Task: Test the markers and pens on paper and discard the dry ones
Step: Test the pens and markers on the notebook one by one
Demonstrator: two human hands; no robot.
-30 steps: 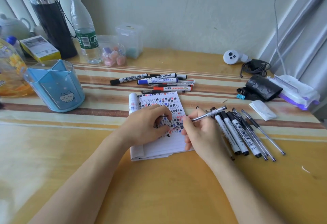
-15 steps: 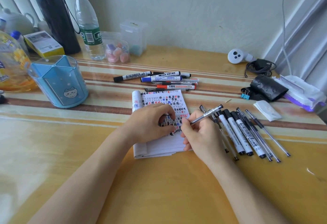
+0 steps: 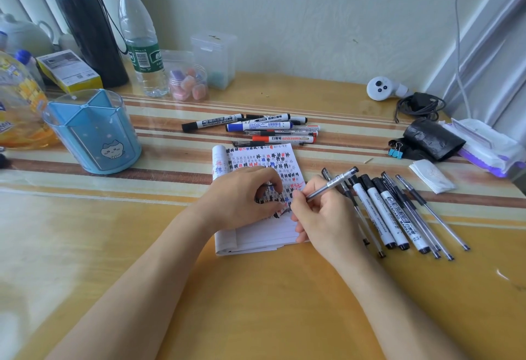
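A small notepad (image 3: 264, 234) lies at the table's middle, its page covered in black, red and blue test marks. My left hand (image 3: 242, 197) rests on the page with curled fingers, pressing it down. My right hand (image 3: 321, 217) grips a clear gel pen (image 3: 333, 183) in a writing hold, tip down at the page's right edge near the lowest marks. Several markers and pens (image 3: 398, 211) lie in a row to the right of that hand. Another group of whiteboard markers (image 3: 256, 129) lies beyond the notepad.
A blue pen holder (image 3: 94, 132) stands at the left. Bottles, a black flask (image 3: 88, 24) and small plastic boxes line the back left. A white controller (image 3: 381, 89), a cable, a black roll (image 3: 432, 139), a tissue (image 3: 432, 174) and a wipes pack sit at the right.
My right hand has shifted slightly on the page with the pen, its tip staying at the lowest marks. The left hand keeps holding the notepad. The camera moved a little.
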